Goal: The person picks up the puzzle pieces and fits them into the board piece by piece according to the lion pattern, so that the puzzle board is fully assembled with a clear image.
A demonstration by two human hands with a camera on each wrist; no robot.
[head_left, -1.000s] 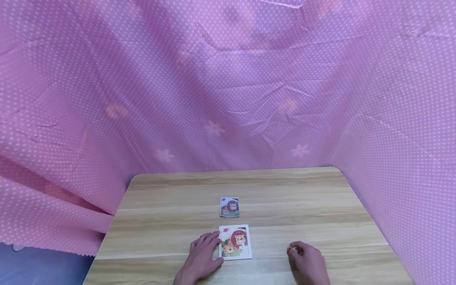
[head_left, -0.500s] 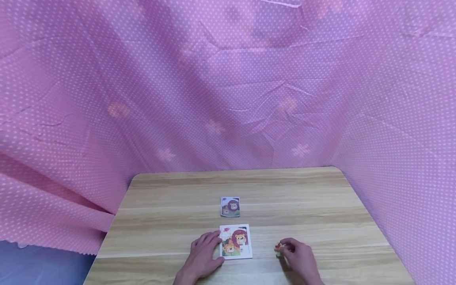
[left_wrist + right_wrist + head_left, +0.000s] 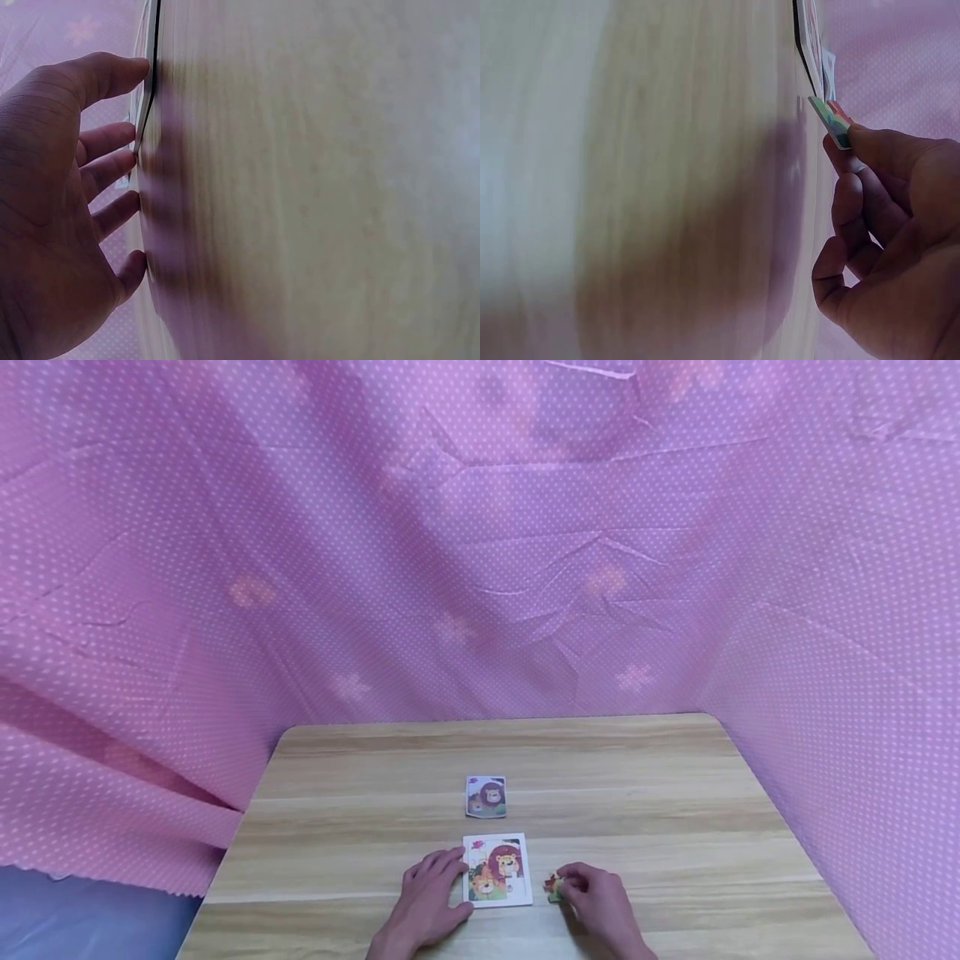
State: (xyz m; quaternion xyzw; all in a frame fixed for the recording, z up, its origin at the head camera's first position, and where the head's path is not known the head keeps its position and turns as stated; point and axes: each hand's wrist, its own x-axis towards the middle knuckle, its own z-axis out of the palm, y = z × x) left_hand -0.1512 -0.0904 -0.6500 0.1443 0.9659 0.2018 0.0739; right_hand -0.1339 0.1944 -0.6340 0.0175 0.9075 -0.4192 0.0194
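Observation:
A lion jigsaw puzzle [image 3: 486,878] in a white frame lies on the wooden table, with a white gap at the lower right of its picture. At the frame's left edge rests my left hand [image 3: 426,895], fingers spread; the left wrist view has its thumb [image 3: 120,75] and fingertips along that edge. My right hand [image 3: 600,902] pinches a jigsaw piece [image 3: 553,887] between thumb and fingers, just right of the frame. Green and red show on this piece in the right wrist view, where it is tilted above the tabletop and the other fingers curl below.
Behind the puzzle lies a small card [image 3: 486,797] with the same lion picture. The wooden table [image 3: 360,785] has rounded far corners. Pink dotted cloth [image 3: 480,568] hangs around its back and sides.
My right hand has moved left with the jigsaw piece, from well right of the puzzle to close beside it. More of the piece now shows. My left hand stays at the frame.

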